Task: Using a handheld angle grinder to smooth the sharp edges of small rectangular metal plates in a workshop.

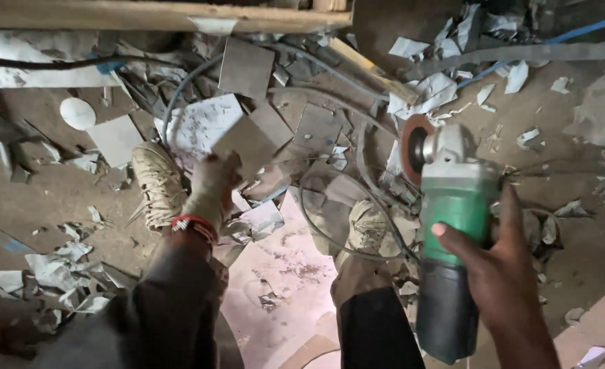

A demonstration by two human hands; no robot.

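My right hand (504,270) grips a green and black angle grinder (453,225) by its body. Its round reddish cutting disc (412,147) faces left, held above the floor. My left hand (212,186), dusty and with a red band at the wrist, holds a small grey square tile piece (248,143) by its lower left corner. The tile is held up over the rubble, well left of the disc and apart from it. Below both hands I see my two dusty shoes (155,183) (367,225) and dark trouser legs.
The dirt floor is strewn with grey tile offcuts (246,67), white shards (429,89) and torn scraps. Grey cables (330,102) loop between my feet. A pale pink slab (282,273) lies under my legs. A wooden plank (159,15) runs along the top.
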